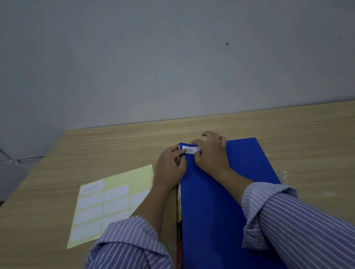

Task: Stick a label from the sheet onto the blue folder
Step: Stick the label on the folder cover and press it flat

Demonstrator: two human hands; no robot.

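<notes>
Label (190, 150) white, at far left corner of blue folder (223, 195), left hand (171, 166) and right hand (211, 152) fingers pressed flat on its ends, gripping nothing, label sheet (113, 199) left on desk (47, 204).

Single head view, looking forward-down, close over table (303, 124), facing wall (162, 47).
</notes>
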